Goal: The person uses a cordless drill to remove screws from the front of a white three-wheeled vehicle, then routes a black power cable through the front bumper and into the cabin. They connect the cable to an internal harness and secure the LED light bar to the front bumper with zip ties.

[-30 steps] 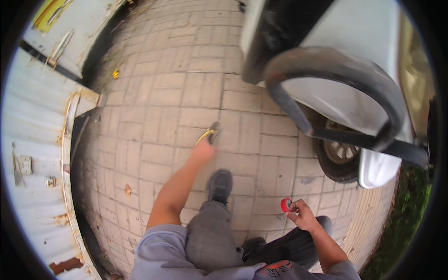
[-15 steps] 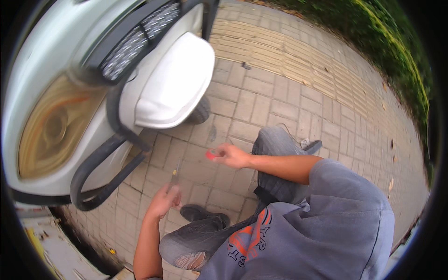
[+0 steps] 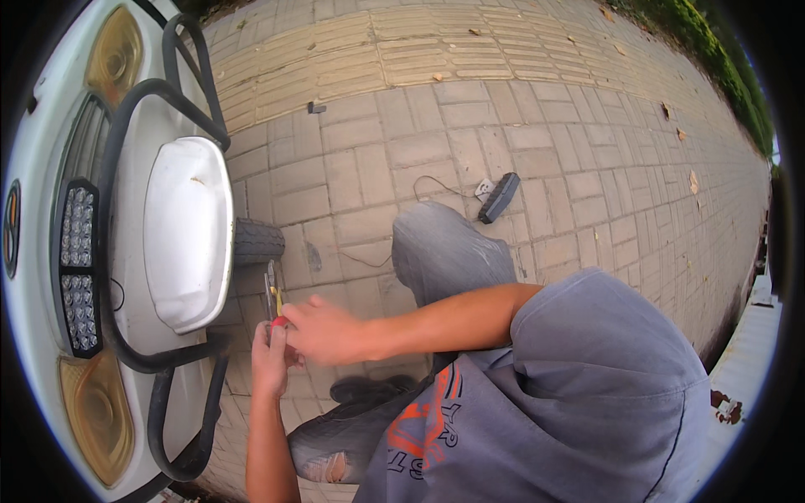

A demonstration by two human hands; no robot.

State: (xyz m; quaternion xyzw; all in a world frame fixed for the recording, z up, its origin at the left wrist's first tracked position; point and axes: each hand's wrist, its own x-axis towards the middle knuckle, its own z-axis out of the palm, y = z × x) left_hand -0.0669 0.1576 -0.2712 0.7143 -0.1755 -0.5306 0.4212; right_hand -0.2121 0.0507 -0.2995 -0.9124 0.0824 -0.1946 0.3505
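My two hands meet in front of the white vehicle's front wheel (image 3: 258,241). My left hand (image 3: 269,365) is closed round a slim tool (image 3: 270,289) with a metal tip pointing away from me and a yellow part; its exact kind is unclear. My right hand (image 3: 327,332), slightly blurred, comes in from the right with its fingers bent against the left fingers. Between the fingertips shows a small red round thing (image 3: 279,321), like a roll of tape, partly covered by the fingers.
A white fender (image 3: 189,243) and black tube bumper (image 3: 134,360) stand close at the left. On the paving lie a black lamp-like block (image 3: 500,199) with a thin wire and a small black piece (image 3: 316,107). My bent knee (image 3: 449,243) is near the wire.
My right hand has brought the red thing over to my left hand, and the hands now touch. The view has turned, showing more of the vehicle's front and the black block.
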